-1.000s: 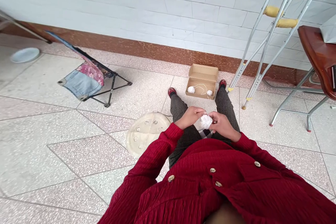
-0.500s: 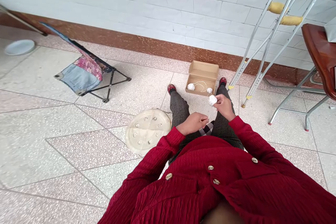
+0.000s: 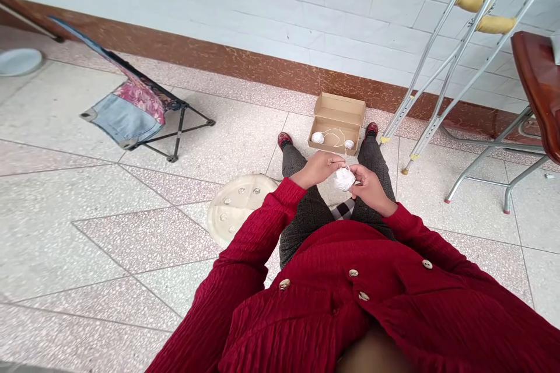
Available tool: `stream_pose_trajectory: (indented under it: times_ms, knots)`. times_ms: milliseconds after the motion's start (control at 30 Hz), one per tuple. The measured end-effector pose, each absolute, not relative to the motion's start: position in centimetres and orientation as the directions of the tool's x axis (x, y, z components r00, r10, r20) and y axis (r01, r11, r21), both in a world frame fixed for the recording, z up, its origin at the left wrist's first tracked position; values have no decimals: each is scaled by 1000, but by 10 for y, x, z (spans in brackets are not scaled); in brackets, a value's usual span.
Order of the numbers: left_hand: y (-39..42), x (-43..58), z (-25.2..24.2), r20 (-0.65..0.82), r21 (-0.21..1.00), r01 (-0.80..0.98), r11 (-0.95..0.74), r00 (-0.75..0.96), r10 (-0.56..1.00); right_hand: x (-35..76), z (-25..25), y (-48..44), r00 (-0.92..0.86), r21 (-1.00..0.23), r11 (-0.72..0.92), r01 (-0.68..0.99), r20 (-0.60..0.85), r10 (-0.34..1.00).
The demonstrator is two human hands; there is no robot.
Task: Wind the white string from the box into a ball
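Reunited at the white ball [image 3: 345, 179], both hands meet after the left hand [image 3: 322, 169] rose from below and the right hand [image 3: 370, 189] drew the ball back from the box.

With that gap closed, the string seems to be worked right at the ball's surface rather than pulled out at length; the right hand holds the ball between thumb and fingers, above the lap; the left hand's fingers are drawn narrow at its upper side, though whether they pinch string cannot be told; the ball looks nearly round, with no clear long axis and no end that points anywhere; beyond it, a strand [image 3: 346, 153] leads toward the open cardboard box [image 3: 340, 107], where two other balls [image 3: 317, 137] lie.
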State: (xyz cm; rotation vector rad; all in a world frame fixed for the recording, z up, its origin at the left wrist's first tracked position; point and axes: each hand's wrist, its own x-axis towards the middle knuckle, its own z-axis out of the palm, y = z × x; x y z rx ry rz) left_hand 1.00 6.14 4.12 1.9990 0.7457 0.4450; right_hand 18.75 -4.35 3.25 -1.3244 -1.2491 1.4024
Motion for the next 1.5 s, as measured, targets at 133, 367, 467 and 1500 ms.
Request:
stream_pose_trajectory:
  times_ms: [133, 367, 467, 1500]
  knots:
    - [59, 15, 33, -86, 944, 287, -166, 694, 715, 184, 42, -40, -85, -976, -179, -127, -169, 982]
    - [31, 4, 20, -182, 881, 437, -180, 666, 724, 189, 32, -20, 77, -974, -183, -131, -194, 978]
    - [18, -2, 19, -228, 861, 476, -180, 677, 699, 193, 22, -6, 116, -973, -189, -133, -205, 972]
    - [15, 23, 3, -228, 952, 307, -9, 725, 650, 202, 51, -27, -27, -894, -365, -260, -371, 928]
